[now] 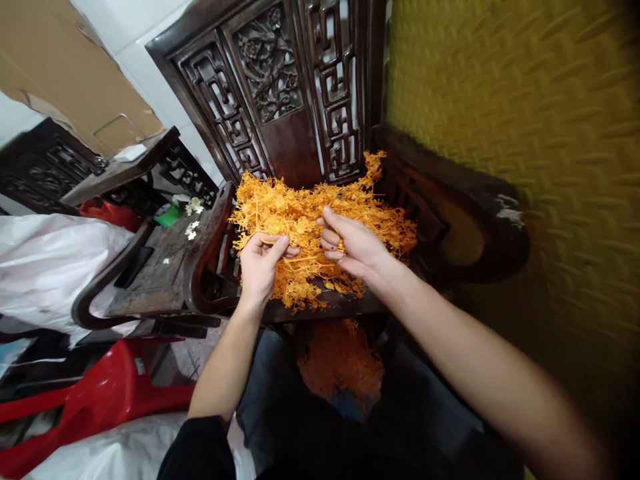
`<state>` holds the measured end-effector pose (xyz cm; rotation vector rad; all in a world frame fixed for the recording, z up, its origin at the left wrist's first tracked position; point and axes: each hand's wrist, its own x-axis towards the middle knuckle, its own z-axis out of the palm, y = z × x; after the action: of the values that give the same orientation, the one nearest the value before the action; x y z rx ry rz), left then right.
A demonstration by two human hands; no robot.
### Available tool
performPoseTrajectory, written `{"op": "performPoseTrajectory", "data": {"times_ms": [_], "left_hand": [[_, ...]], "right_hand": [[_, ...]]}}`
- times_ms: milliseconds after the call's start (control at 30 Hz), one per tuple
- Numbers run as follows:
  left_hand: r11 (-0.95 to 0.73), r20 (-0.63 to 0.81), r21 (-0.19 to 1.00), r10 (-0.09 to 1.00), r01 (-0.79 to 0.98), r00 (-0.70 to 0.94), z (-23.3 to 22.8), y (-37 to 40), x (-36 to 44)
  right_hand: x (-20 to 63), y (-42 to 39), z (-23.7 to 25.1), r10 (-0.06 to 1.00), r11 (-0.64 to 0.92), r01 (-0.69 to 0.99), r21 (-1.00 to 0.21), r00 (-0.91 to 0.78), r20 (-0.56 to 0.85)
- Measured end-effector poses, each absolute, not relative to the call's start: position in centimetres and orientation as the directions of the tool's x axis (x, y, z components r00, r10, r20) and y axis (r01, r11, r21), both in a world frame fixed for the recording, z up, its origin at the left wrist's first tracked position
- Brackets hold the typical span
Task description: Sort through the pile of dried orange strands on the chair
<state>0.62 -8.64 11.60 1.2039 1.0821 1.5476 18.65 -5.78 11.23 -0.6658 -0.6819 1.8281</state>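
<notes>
Your left hand (260, 261) pinching thin orange branched sprigs (305, 263), your right hand (353, 245) with fingers curled into the same tangled, spiky pile, heaped on the dark carved wooden chair (280, 100) seat, smaller orange heap (343, 363) below

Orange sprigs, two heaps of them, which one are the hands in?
The upper heap on the carved chair seat: left hand and right hand both grip sprigs there. The lower heap lies untouched below the seat edge.

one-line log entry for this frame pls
left hand: pinching orange sprigs | right hand: fingers in same pile | pile: on dark carved chair seat | more orange sprigs on floor
</notes>
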Motion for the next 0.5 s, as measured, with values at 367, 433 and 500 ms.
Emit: {"op": "performPoseTrajectory", "data": {"times_ms": [367, 433, 500], "left_hand": [[-0.319, 0.315, 0.948, 0.931, 0.012, -0.186, 11.7, -9.7, 1.3], [-0.326, 0.318, 0.945, 0.925, -0.005, -0.210, 11.8, -10.2, 1.3], [-0.323, 0.304, 0.944, 0.929, -0.061, -0.212, 12.0, -10.6, 1.5]], "right_hand": [[17.7, -7.2, 11.8, 0.973, 0.019, -0.230, -0.973, -0.217, 0.071], [17.8, -7.3, 11.9, 0.972, 0.188, -0.034, -0.982, -0.137, 0.190], [18.0, -7.4, 12.1, 0.936, 0.353, 0.136, -0.926, -0.041, 0.351]]}}
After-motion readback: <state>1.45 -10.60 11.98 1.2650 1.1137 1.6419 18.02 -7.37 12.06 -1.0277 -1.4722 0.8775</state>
